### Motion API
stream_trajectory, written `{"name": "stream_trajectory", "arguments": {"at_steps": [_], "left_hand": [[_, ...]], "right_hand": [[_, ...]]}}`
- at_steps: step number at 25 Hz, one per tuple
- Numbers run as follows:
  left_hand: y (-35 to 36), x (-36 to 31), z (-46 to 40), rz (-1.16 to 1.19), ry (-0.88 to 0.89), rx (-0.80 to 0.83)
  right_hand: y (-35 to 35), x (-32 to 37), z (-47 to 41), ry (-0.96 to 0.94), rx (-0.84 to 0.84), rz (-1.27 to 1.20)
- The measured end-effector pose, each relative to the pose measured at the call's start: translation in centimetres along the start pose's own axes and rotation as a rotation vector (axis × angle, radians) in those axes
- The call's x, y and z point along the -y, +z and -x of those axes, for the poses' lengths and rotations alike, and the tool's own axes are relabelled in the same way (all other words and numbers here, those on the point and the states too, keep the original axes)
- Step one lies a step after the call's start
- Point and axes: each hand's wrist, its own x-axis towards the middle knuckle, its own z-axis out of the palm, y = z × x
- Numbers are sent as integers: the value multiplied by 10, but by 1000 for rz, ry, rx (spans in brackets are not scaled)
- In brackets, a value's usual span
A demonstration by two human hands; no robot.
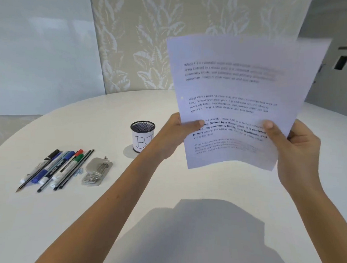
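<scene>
Both hands hold up a white printed sheet of paper [236, 93] above the white table [73, 213], to the right of centre. My left hand [176, 131] pinches its lower left edge, thumb on the printed face. My right hand [295, 146] grips the lower right edge, thumb on the front as well. The sheet's upper part is blurred and may be more than one page; I cannot tell.
A black mesh pen cup [142, 135] with a white label marked "B" stands just left of my left hand. Several markers and pencils [56, 169] lie at the left, beside a metal stapler [97, 170] and small paper clips [79, 171]. Patterned wall behind.
</scene>
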Motion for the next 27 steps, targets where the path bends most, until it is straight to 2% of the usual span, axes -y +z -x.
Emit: {"name": "stream_trajectory", "arguments": {"at_steps": [3, 9, 15, 20, 23, 25, 27], "left_hand": [[17, 3, 5, -110, 58, -12], [40, 38, 41, -175, -54, -22], [43, 36, 32, 9, 32, -79], [44, 81, 45, -25, -127, -137], [43, 69, 36, -64, -70, -254], [34, 44, 27, -232, 88, -371], [15, 17, 20, -643, 277, -489]], "right_hand": [[-8, -1, 6, 63, 18, -54], [-17, -39, 45, 390, 13, -87], [-14, -28, 25, 314, 70, -142], [-12, -59, 56, 476, 131, -106], [-19, -58, 40, 447, 101, 10], [-28, -47, 15, 406, 170, 127], [-39, -31, -11, 357, 329, 272]]}}
